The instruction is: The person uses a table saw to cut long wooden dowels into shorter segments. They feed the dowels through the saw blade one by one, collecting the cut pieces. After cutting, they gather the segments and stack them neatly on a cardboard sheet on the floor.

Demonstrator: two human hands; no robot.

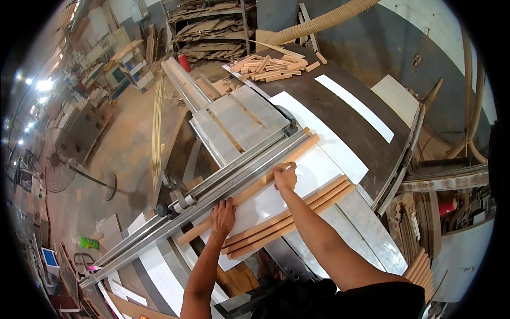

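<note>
A long wooden strip point(249, 192) lies slantwise along the metal fence point(249, 162) of a sliding table saw. My left hand point(223, 217) is over the strip's lower part, its fingers bent across the wood and reaching the fence. Farther up the same strip, my right hand point(285, 176) is closed around it, its fingers curled; whether they also pinch something small, I cannot tell. Beneath the right forearm, three similar wooden strips point(281, 220) lie side by side on a white panel point(319, 165).
A heap of short wooden blocks point(271, 66) sits at the far end of the dark tabletop point(319, 101), near a white strip point(356, 106). More strips point(419, 274) are stacked at the lower right. A standing fan point(58, 162) is on the floor at left, below hanging lights.
</note>
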